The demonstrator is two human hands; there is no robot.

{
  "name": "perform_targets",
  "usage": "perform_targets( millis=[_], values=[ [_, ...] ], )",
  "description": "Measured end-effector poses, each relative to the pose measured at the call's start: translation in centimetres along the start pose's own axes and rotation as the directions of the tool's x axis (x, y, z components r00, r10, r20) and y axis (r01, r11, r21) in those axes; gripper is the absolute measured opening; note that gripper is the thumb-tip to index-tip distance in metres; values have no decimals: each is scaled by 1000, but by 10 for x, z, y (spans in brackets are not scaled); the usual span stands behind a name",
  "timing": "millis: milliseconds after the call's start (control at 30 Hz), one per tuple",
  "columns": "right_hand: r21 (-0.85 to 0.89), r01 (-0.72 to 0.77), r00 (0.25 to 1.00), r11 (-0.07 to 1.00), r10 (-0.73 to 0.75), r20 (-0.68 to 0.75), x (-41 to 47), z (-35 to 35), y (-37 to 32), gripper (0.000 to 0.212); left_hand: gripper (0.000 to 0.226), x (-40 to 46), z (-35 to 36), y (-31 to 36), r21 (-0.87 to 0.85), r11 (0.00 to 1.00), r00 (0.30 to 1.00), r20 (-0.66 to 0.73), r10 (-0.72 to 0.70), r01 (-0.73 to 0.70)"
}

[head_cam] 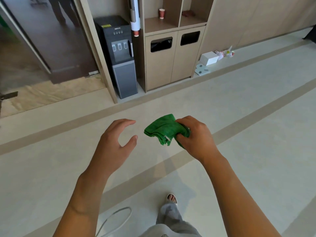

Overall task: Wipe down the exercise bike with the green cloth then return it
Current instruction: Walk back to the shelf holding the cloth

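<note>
The right hand (195, 137) grips the bunched green cloth (162, 130) in its curled fingers and thumb, held in the air above a pale floor (239, 117) crossed by darker tan stripes; the loose folds of the cloth stick out toward nine o'clock from the fist. The left hand (116, 139) hovers just beside the cloth at its nine o'clock, holding nothing, fingers and thumb relaxed in a loose curve with a gap between them, not touching the fabric. No exercise bike is in view. At twelve o'clock from the hands stands a wooden cabinet (172, 65) with two dark slots in its doors and open shelves above, one shelf holding a red paper cup (161, 13). Just beside it at eleven o'clock is a dark water dispenser (118, 53). At two o'clock a white box (209, 58) sits on the floor by the wall. At six o'clock a sandalled foot (171, 199) and grey trouser leg (169, 216) show.
</note>
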State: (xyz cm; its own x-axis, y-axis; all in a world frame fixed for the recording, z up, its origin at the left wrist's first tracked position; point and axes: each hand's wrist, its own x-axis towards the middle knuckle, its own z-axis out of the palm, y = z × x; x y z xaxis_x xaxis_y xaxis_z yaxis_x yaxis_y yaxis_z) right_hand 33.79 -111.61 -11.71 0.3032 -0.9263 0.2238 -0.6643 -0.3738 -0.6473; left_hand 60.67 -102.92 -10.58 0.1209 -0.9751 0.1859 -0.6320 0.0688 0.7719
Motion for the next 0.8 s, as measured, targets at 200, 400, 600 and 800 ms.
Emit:
perform_targets(
  millis=[200, 400, 600, 800],
  values=[
    [23, 45, 999, 999, -44, -4, 93, -29, 46, 32, 42, 94, 30, 28, 16, 1000, 999, -39, -20, 21],
    [70, 85, 996, 994, -83, -33, 163, -40, 82, 32, 41, 162, 58, 47, 55, 998, 999, -25, -24, 26],
    [105, 74, 997, 992, -72, -25, 211, -36, 107, 33, 40, 223, 69, 47, 87, 996, 1000, -10, -6, 7],
    [109, 63, 998, 992, -60, -28, 270, -19, 113, 31, 42, 289, 71, 23, 76, 997, 1000, 26, 12, -14]
  ],
)
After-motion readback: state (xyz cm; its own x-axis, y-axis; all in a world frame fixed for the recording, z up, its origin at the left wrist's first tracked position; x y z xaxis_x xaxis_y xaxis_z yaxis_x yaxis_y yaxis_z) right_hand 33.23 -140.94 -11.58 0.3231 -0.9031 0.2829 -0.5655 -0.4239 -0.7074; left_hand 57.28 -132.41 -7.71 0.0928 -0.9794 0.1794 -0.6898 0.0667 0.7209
